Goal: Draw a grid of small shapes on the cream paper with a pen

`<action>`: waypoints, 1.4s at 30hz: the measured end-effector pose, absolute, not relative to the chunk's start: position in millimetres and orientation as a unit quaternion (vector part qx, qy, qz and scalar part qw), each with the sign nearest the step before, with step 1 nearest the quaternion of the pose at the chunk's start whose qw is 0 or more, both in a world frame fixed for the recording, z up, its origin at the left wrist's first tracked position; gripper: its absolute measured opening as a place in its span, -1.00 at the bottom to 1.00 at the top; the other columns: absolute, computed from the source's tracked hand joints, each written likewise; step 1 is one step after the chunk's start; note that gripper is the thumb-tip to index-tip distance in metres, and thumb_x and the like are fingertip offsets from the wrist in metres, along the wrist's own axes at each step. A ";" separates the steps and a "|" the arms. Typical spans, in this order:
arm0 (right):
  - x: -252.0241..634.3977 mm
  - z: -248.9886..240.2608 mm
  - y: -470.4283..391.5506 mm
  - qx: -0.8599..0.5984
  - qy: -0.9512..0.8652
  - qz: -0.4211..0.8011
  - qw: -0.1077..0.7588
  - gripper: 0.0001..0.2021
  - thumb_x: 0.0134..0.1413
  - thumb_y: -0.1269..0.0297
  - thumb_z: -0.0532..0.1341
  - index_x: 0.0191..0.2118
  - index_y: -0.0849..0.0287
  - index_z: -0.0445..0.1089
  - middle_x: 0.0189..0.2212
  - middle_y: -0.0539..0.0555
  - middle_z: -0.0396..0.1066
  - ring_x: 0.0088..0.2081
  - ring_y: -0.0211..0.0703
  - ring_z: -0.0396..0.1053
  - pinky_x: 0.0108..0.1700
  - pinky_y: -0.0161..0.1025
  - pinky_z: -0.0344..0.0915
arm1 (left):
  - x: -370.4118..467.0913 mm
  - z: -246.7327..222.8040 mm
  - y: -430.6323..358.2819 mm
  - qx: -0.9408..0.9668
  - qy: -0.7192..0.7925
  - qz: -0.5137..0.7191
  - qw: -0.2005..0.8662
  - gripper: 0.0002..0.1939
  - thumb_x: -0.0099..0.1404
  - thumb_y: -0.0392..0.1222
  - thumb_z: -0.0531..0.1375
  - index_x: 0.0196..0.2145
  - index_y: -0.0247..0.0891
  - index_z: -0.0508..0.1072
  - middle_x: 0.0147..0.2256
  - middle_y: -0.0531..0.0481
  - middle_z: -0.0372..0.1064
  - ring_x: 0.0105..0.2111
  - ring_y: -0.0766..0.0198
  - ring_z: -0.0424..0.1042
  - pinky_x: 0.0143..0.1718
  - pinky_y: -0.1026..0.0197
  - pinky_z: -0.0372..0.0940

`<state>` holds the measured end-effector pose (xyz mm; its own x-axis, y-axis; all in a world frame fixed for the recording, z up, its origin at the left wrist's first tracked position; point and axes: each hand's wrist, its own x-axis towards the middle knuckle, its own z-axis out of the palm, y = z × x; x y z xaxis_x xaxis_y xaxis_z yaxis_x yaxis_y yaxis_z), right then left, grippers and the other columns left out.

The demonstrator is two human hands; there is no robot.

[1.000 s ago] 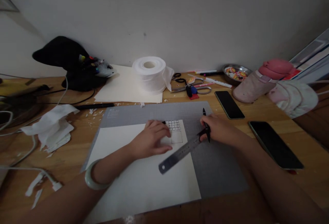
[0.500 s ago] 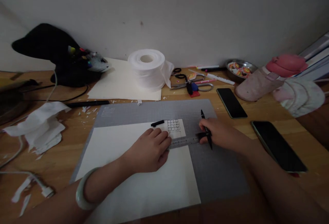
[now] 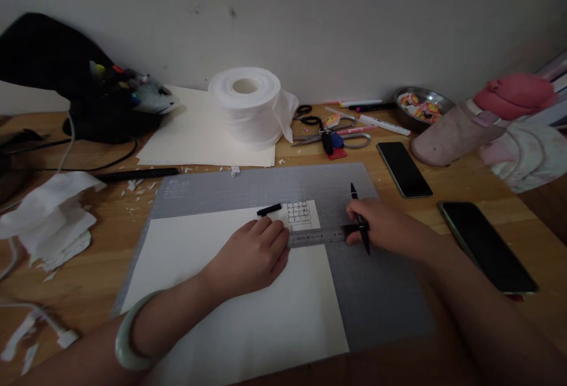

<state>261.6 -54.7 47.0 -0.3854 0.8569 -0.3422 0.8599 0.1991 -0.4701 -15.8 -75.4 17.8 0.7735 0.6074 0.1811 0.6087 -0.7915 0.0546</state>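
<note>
A large white sheet (image 3: 248, 321) lies on a grey cutting mat (image 3: 381, 303). Near its upper right corner sits a small white piece (image 3: 300, 213) with a drawn black grid of rounded cells. A clear ruler (image 3: 316, 236) lies across the paper just below the grid. My left hand (image 3: 250, 254), a pale bangle on its wrist, has its fingers closed on the ruler's left end. My right hand (image 3: 381, 226) grips a black pen (image 3: 365, 238) and also pinches the ruler's dark right end. A black pen cap (image 3: 269, 209) rests beside the grid.
Behind the mat are a white tissue roll (image 3: 245, 108), scissors (image 3: 349, 140), markers (image 3: 383, 124) and a metal bowl (image 3: 420, 108). Two phones (image 3: 404, 169) and a pink bottle (image 3: 460, 129) are on the right. Crumpled tissue (image 3: 57, 212) and a cable (image 3: 44, 312) lie left.
The camera view has shifted slightly, moving the background up and apart. Both hands keep their hold on the ruler, and the pen stays in my right hand.
</note>
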 end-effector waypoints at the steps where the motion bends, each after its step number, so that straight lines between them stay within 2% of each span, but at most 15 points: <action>1: 262.0 46.3 -54.3 0.553 0.775 -0.306 0.001 -0.73 -0.09 0.24 0.31 -0.42 0.12 0.16 -0.42 -0.01 0.29 -0.38 -0.21 0.25 -0.39 -0.33 0.11 | -16.1 17.6 -75.1 -0.941 -0.323 -0.098 0.002 -0.82 0.29 -0.24 0.03 -0.31 -0.34 0.40 -0.38 -0.09 0.34 -0.37 0.13 0.31 -0.39 0.09 0.32; 10: 262.1 45.2 -54.1 0.552 0.774 -0.310 -0.011 -0.75 -0.08 0.30 0.30 -0.42 0.12 0.15 -0.45 -0.03 0.30 -0.40 -0.23 0.25 -0.40 -0.34 0.09 | -16.3 16.5 -73.9 -0.936 -0.329 -0.121 0.003 -0.83 0.26 -0.24 0.05 -0.35 -0.35 0.40 -0.40 -0.09 0.34 -0.39 0.14 0.32 -0.41 0.09 0.35; 42: 262.3 46.3 -53.4 0.559 0.784 -0.269 -0.007 -0.75 -0.05 0.15 0.28 -0.37 0.12 0.20 -0.40 0.03 0.34 -0.36 -0.15 0.27 -0.38 -0.30 0.09 | -14.3 19.5 -73.7 -0.928 -0.355 -0.109 -0.004 -0.86 0.21 -0.23 0.08 -0.36 -0.34 0.40 -0.39 -0.09 0.35 -0.37 0.15 0.34 -0.38 0.13 0.36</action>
